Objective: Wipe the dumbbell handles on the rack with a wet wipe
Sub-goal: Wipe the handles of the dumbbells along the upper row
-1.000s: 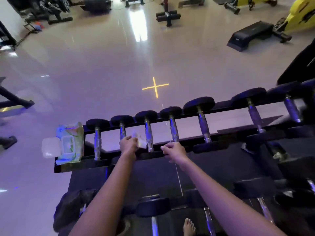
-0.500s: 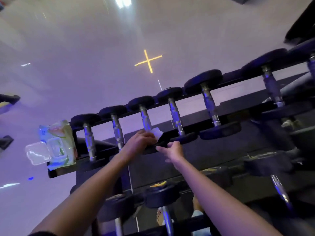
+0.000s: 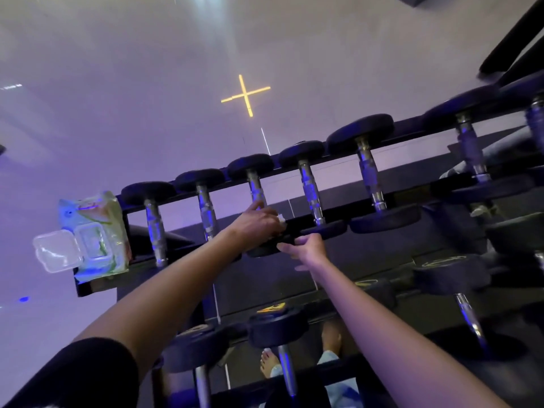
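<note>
Several black dumbbells with chrome handles lie in a row on the top tier of a dark rack (image 3: 362,161). My left hand (image 3: 259,222) wraps the near end of the third dumbbell's handle (image 3: 255,188), with a white wet wipe (image 3: 281,218) showing at its fingertips. My right hand (image 3: 309,248) grips the near black head (image 3: 266,248) of that same dumbbell from the right. The part of the handle under my left hand is hidden.
An open pack of wet wipes (image 3: 91,231) lies on the rack's left end. Lower tiers hold larger dumbbells (image 3: 276,328). My bare feet (image 3: 269,365) show under the rack. A yellow cross (image 3: 245,94) marks the glossy floor beyond.
My left hand moved from the second dumbbell's handle to the third one and slid down to its near end. My right hand stays at the near head. The camera tilted down and moved closer.
</note>
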